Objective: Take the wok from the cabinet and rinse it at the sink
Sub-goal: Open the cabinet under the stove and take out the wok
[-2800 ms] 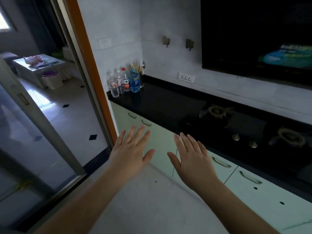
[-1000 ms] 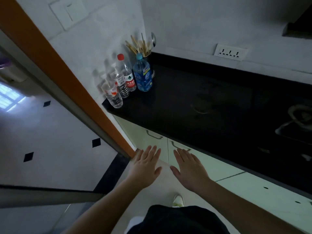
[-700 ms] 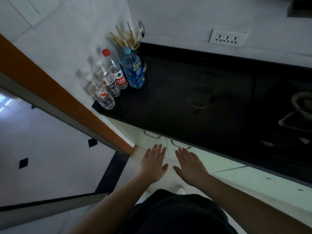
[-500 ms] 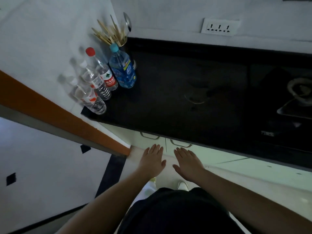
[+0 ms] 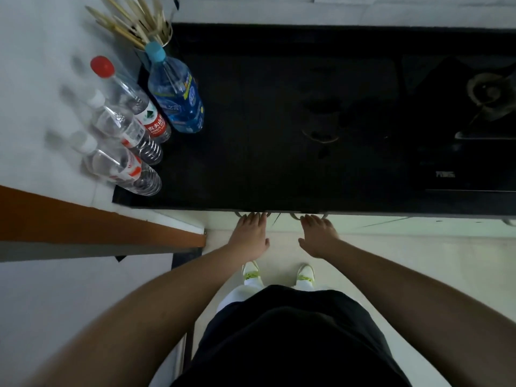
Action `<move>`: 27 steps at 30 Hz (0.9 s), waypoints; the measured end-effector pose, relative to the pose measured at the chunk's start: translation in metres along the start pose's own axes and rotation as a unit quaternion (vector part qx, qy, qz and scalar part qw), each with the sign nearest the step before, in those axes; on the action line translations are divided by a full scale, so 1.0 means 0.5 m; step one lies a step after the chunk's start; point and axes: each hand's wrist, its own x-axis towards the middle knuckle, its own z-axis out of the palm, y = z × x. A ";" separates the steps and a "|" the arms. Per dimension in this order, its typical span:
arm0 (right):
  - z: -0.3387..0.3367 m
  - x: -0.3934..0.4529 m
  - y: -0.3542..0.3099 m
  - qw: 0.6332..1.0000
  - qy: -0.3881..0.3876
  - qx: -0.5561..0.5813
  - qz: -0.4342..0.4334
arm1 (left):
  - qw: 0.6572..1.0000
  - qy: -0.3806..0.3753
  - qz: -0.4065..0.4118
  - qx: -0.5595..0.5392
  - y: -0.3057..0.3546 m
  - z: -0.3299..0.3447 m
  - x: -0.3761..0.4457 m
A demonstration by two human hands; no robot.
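Cabinet doors [image 5: 363, 226], pale green, sit closed beneath the black counter [image 5: 279, 135]; no wok shows. Left hand [image 5: 251, 233] and right hand [image 5: 318, 234] reach side by side, fingers extended, tips at the metal handles [image 5: 296, 217] under the counter edge; grip cannot be told. Bottles [image 5: 173, 99] stand at the counter's left end.

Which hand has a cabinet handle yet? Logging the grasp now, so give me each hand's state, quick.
Left hand: fingertips at the left cabinet handle; grip cannot be told.
Right hand: fingertips at the right cabinet handle; grip cannot be told.
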 end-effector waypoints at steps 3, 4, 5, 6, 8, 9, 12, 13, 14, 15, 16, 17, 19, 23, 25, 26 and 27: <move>-0.006 0.016 -0.005 0.999 -0.025 0.015 0.017 | 1.000 -0.015 0.014 0.006 -0.006 0.003 0.023; -0.010 0.020 -0.007 0.999 -0.033 0.029 0.018 | 1.000 -0.022 0.013 -0.005 -0.007 0.004 0.029; -0.013 0.025 -0.009 0.998 -0.035 0.044 0.015 | 0.999 -0.028 0.007 -0.018 -0.007 0.005 0.036; -0.014 0.030 -0.010 0.998 -0.032 0.059 0.009 | 0.999 -0.033 -0.002 -0.032 -0.008 0.006 0.042; -0.017 0.037 -0.012 0.995 -0.030 0.090 0.006 | 0.996 -0.043 -0.029 -0.072 -0.008 0.008 0.053; -0.017 0.038 -0.012 0.994 -0.030 0.102 0.010 | 0.993 -0.044 -0.047 -0.095 -0.008 0.010 0.057; 0.002 0.028 -0.011 0.994 -0.029 0.102 0.018 | 0.990 -0.027 -0.068 -0.119 -0.006 0.023 0.059; 0.013 0.021 -0.014 0.993 -0.025 0.111 0.025 | 0.991 -0.018 -0.064 -0.115 -0.007 0.031 0.056; 0.024 0.012 -0.018 0.992 -0.017 0.123 0.035 | 0.992 -0.011 -0.058 -0.111 -0.009 0.038 0.049; 0.036 0.005 -0.024 0.990 -0.008 0.131 0.048 | 0.992 -0.009 -0.052 -0.111 -0.011 0.047 0.041; 0.046 -0.002 -0.032 0.989 0.002 0.134 0.061 | 0.993 -0.006 -0.046 -0.110 -0.012 0.055 0.031; 0.055 -0.008 -0.040 0.988 0.011 0.135 0.074 | 0.993 -0.003 -0.042 -0.106 -0.011 0.065 0.021; 0.068 -0.018 -0.056 0.985 0.025 0.141 0.099 | 0.995 0.010 -0.034 -0.094 -0.007 0.084 0.000; 0.098 -0.046 -0.073 0.973 0.040 0.187 0.130 | 0.996 0.028 -0.025 -0.077 -0.009 0.118 -0.032; 0.116 -0.071 -0.067 0.968 0.038 0.209 0.129 | 0.997 0.030 -0.031 -0.071 -0.008 0.126 -0.048; 0.127 -0.087 -0.062 0.967 0.036 0.217 0.128 | 0.997 0.032 -0.038 -0.067 -0.004 0.131 -0.057; 0.140 -0.105 -0.058 0.967 0.036 0.219 0.127 | 0.997 0.032 -0.047 -0.059 0.002 0.136 -0.069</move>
